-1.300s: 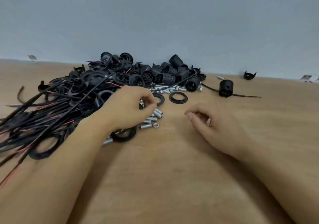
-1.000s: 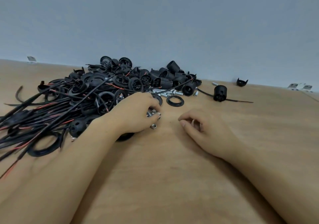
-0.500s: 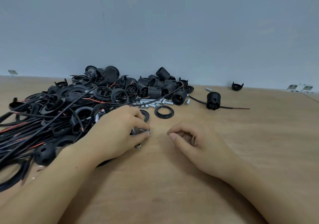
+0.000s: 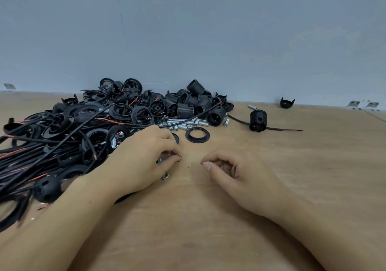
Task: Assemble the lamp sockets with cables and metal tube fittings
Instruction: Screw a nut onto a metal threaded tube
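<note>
A: What have the hands got?

B: My left hand (image 4: 144, 157) lies palm down on the surface (image 4: 208, 229), fingers curled, with thumb and forefinger pinching a small metal fitting (image 4: 179, 157) at their tips. More silver bits show under the palm, and a small nut (image 4: 165, 176) lies touching the heel of the thumb. My right hand (image 4: 236, 176) rests just beside it, well clear of the parts, fingers loosely curled inward and thumb pointing left. Something pale glints inside the curl, but I cannot tell whether it is holding anything.

A: And around them?

B: Just past the left knuckles lies a loose black ring (image 4: 197, 134), flat on the wood. Behind it is a scatter of short metal tubes (image 4: 183, 124). Further back, against the wall (image 4: 188, 30), sits the heap of black sockets (image 4: 188, 103), threaded barrels lying every way. To the left is a tangle of black cables (image 4: 31, 155) with red cores showing, mixed with rings and caps; it crowds right up against my left wrist and forearm.

A: Anything off on its own?

B: One socket with a cable through it (image 4: 258, 120) lies apart on the right. Behind it a single tube (image 4: 252, 106), and a small black cap (image 4: 287, 102) near the wall.
</note>
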Demonstrator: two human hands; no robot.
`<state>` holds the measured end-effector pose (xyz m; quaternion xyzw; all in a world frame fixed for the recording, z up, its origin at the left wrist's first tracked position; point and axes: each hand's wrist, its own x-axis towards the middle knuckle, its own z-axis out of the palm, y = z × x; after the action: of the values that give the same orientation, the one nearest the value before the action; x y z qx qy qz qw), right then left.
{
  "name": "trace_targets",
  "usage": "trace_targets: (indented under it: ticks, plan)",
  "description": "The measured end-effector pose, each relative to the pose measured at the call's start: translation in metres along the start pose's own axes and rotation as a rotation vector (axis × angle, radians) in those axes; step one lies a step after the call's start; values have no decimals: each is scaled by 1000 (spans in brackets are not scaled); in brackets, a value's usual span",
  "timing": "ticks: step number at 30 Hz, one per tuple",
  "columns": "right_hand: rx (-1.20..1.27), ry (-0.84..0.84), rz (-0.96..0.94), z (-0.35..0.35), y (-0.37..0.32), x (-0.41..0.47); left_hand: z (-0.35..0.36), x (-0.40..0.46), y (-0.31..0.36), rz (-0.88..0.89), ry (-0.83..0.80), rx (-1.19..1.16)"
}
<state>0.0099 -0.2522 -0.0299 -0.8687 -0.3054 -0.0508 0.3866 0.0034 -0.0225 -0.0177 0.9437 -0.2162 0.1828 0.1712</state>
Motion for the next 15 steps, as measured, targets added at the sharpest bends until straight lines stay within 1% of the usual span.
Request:
trace_targets:
  ticks: [4, 7, 12, 15]
  plan:
    - [-9, -3, 0, 0, 0, 0, 1, 0, -3, -45, -55, 15]
    - [-12, 3, -4, -1, 0, 0, 1, 0, -3, -34, -65, 23]
    - [-28, 31, -29, 3, -1, 1, 2, 1, 4, 6, 77, -81]
    - [-100, 15, -74, 4, -4, 1, 2, -1, 5, 28, 33, -111]
